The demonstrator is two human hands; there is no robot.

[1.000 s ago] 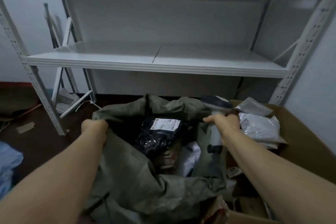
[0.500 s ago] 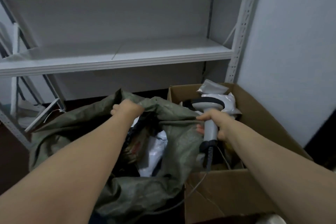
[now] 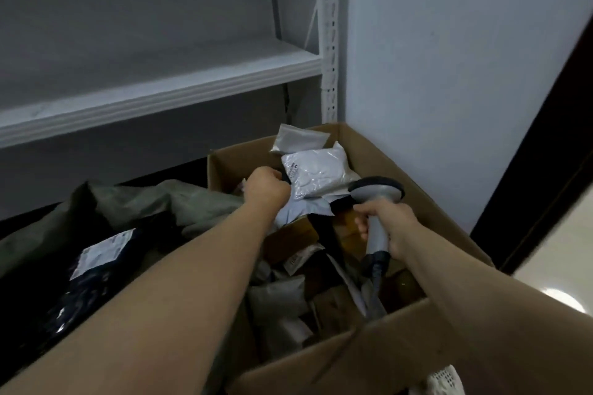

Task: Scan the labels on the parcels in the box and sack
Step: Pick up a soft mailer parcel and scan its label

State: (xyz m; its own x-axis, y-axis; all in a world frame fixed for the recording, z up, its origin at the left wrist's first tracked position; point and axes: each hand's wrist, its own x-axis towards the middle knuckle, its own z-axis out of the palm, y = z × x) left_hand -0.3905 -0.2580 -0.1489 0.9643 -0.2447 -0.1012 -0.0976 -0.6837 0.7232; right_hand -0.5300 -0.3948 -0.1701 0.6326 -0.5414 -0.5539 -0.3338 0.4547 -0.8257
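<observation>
Left hand (image 3: 268, 186): fingers curled tight, gripping the left edge of a white poly mailer (image 3: 317, 175) on top of the pile at the far end of the cardboard box (image 3: 449, 218). The fingertips are hidden under the knuckles, so I can't tell how much film is in the pinch. A strip of print (image 3: 292, 169) runs along that same mailer edge, right next to the knuckles. It's too small to read.

Right hand (image 3: 390, 226): wrapped round the handle of a grey barcode scanner (image 3: 377, 192). The scanner head is up, just beside the mailer's right corner and apart from it. Its cable (image 3: 375, 292) drops down among the parcels toward the near box wall.

More parcels in the box: a clear pouch (image 3: 300, 138) leans on the far wall, a grey mailer (image 3: 276, 298) lies lower down, and brown packets sit between them.

The green sack (image 3: 144, 202) slumps against the box's left side. Inside it is a black parcel (image 3: 80, 292) with its white label (image 3: 102, 248) face up. A metal shelf (image 3: 160, 86) stands behind.

Step, as a judgement: presenting the white mailer for a scan. Most of the box and the sack look not yet done.

Risks:
- The print sits so close to the left-hand grip that the knuckles may cover the code, so no read.
- The film is crinkled and glossy, and glare or a fold across the bars could cause a misread.
- The scanner window can't be seen from here. If it's angled at the pile, it could catch a neighbouring label instead.
- The cable threads through loose packets, so a pull could drag or flip them.
- Scanned parcels left in the same box could be counted twice or skipped.
</observation>
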